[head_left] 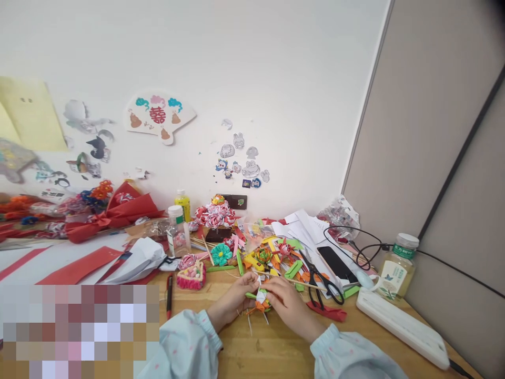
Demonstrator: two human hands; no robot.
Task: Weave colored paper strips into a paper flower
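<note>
Both hands meet over the wooden table [252, 352], around a small folded-paper piece [261, 299] in white, green and orange. My left hand [234, 300] pinches its left and upper side, thumb and fingers pressed together. From the right, my right hand [286, 301] curls its fingers over the top and right side of the same piece. Thin pale strands hang from the piece below the fingers. Just behind the hands lie a yellow and green paper ball [263, 255] and loose coloured paper strips.
Black scissors [320, 279], a phone [336, 264], a white power strip [402, 329] and a bottle [397, 268] are at the right. A heart-shaped pink box [191, 275], a pen [169, 297] and a teal flower [221, 253] lie left of centre. Behind stands a white wall.
</note>
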